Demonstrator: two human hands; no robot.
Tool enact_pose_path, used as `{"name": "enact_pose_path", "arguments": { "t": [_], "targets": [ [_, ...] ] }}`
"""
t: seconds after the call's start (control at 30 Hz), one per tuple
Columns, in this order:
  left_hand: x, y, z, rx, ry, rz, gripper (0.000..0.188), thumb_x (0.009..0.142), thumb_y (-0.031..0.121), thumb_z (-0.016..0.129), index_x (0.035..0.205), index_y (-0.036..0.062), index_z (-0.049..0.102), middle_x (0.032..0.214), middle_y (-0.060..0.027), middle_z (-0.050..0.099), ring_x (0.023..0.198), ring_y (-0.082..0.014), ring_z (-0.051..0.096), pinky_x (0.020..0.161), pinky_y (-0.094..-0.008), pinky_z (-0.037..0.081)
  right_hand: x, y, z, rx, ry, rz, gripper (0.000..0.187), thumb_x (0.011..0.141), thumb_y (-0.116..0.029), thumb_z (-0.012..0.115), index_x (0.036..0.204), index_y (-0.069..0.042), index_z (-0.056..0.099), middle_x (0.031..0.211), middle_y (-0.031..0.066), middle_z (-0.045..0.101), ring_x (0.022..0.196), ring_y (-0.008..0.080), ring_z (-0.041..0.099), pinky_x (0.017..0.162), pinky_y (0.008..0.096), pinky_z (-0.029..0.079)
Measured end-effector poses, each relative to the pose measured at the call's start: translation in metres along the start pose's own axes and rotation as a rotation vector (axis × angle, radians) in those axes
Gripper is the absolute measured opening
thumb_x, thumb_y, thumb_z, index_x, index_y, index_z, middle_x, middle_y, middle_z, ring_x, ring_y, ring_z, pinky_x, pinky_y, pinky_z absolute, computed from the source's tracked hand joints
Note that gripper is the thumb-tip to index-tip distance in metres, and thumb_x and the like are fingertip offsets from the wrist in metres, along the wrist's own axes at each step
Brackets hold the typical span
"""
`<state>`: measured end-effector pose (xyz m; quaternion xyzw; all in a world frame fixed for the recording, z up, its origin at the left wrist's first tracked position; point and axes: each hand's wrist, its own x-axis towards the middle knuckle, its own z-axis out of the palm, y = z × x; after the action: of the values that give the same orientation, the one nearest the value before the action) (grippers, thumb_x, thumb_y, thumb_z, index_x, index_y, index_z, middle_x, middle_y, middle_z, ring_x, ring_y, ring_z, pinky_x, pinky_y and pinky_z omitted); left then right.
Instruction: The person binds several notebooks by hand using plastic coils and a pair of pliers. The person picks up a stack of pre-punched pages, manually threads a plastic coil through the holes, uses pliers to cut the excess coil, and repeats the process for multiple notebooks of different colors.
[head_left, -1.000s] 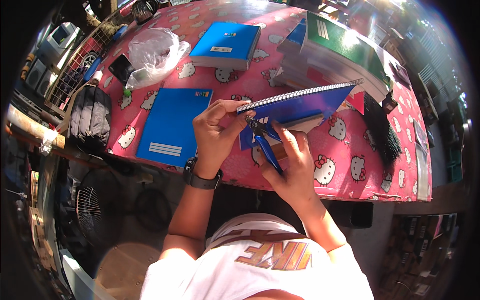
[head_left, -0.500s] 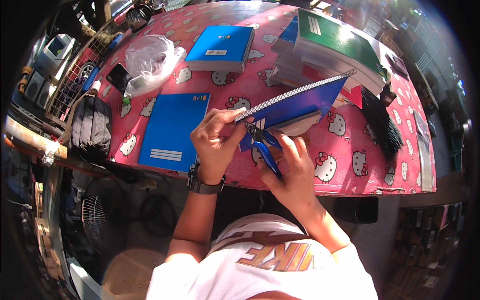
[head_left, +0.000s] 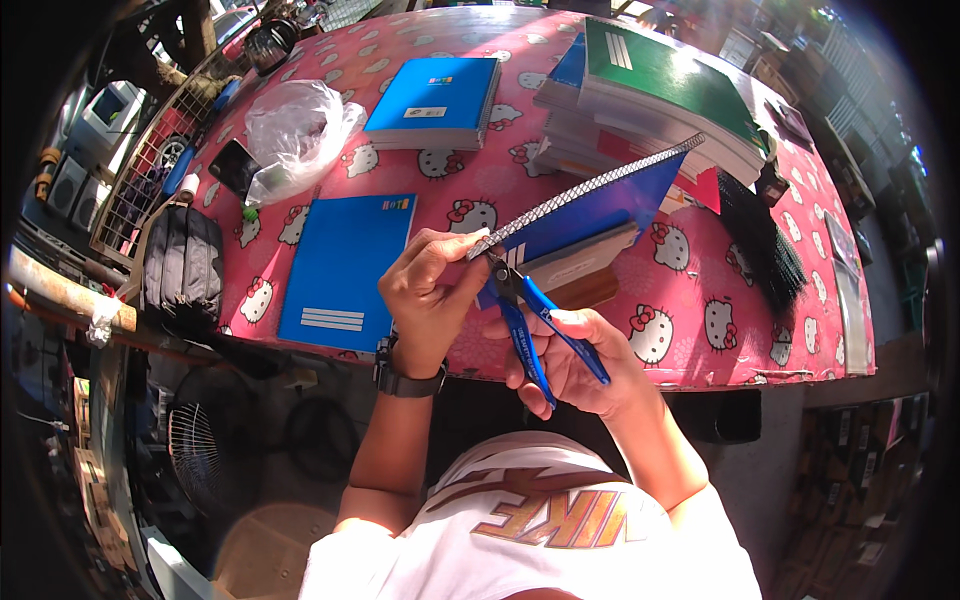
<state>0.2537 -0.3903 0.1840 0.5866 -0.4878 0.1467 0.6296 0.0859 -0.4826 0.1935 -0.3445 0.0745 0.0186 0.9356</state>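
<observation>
My left hand (head_left: 428,290), with a dark watch on its wrist, pinches the near end of the spiral binding on a blue notebook (head_left: 600,212). That notebook is held up at a slant, its white coil running away to the upper right. In my right hand (head_left: 592,372) is a pair of side cutters (head_left: 522,345) with blue handles spread apart. The cutters' dark jaws meet the coil's end beside my left fingertips; whether they touch the wire I cannot tell. Left of my hands a second blue spiral notebook (head_left: 345,268) lies flat on the table.
The table (head_left: 690,372) has a pink patterned cover. Farther back are a stack of blue notebooks (head_left: 432,100), a green-topped stack (head_left: 670,80), and a clear plastic bag (head_left: 295,135). Black coils (head_left: 755,240) lie at right. A phone (head_left: 235,168) and grey pouch (head_left: 183,265) sit left.
My right hand has turned palm-up and lowered slightly, and the cutters' handles have spread wider. My left hand still pinches the notebook's coil end.
</observation>
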Motion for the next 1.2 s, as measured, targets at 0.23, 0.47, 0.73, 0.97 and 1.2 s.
{"name": "enact_pose_path", "arguments": {
  "t": [0.23, 0.47, 0.73, 0.97, 1.2],
  "targets": [
    [-0.003, -0.007, 0.011, -0.237, 0.039, -0.201, 0.026, 0.08, 0.008, 0.07, 0.105, 0.0028, 0.062, 0.087, -0.0047, 0.066, 0.079, -0.0093, 0.06, 0.07, -0.0236, 0.047, -0.036, -0.001, -0.021, -0.874, 0.498, -0.517, 0.051, 0.08, -0.01, 0.06, 0.128, 0.0, 0.047, 0.1, 0.0048, 0.056, 0.086, 0.0089, 0.053, 0.073, 0.0222, 0.044],
    [0.029, 0.016, -0.043, -0.349, 0.47, -0.425, 0.02, 0.089, 0.017, 0.06, 0.101, 0.0015, 0.058, 0.09, -0.0035, 0.06, 0.081, -0.0101, 0.053, 0.072, -0.0254, 0.042, -0.139, -0.01, -0.198, -1.791, 1.645, -0.282, 0.057, 0.083, -0.027, 0.064, 0.132, -0.007, 0.045, 0.117, 0.0142, 0.054, 0.106, 0.029, 0.052, 0.094, 0.0418, 0.039],
    [0.153, 0.017, -0.255, 0.312, 0.494, -0.138, 0.036, 0.093, 0.033, 0.048, 0.102, 0.0005, 0.06, 0.091, -0.0097, 0.063, 0.077, -0.018, 0.06, 0.072, -0.0305, 0.047, -0.122, -0.021, -0.204, -1.838, 1.631, -0.016, 0.061, 0.081, -0.04, 0.064, 0.133, -0.015, 0.045, 0.132, 0.0156, 0.044, 0.121, 0.0333, 0.039, 0.099, 0.0528, 0.029],
    [0.132, -0.126, -0.102, 0.84, -0.797, -0.029, 0.052, 0.087, 0.053, 0.051, 0.079, 0.003, 0.064, 0.074, -0.0157, 0.062, 0.075, -0.0313, 0.062, 0.07, -0.0427, 0.047, -0.117, -0.027, -0.197, -1.868, 1.607, 0.078, 0.059, 0.08, -0.036, 0.065, 0.132, -0.016, 0.046, 0.132, 0.0107, 0.046, 0.122, 0.0312, 0.039, 0.101, 0.0538, 0.025],
    [0.007, -0.167, -0.057, 0.989, -0.832, -0.595, 0.097, 0.075, 0.078, 0.042, 0.146, 0.0154, 0.021, 0.152, -0.0135, 0.016, 0.141, -0.0356, 0.009, 0.107, -0.0633, 0.006, -0.115, -0.02, -0.141, -1.774, 1.486, -0.684, 0.031, 0.081, 0.0, 0.061, 0.112, -0.003, 0.06, 0.114, 0.0106, 0.059, 0.11, 0.0244, 0.048, 0.095, 0.0345, 0.039]
  ]
}}
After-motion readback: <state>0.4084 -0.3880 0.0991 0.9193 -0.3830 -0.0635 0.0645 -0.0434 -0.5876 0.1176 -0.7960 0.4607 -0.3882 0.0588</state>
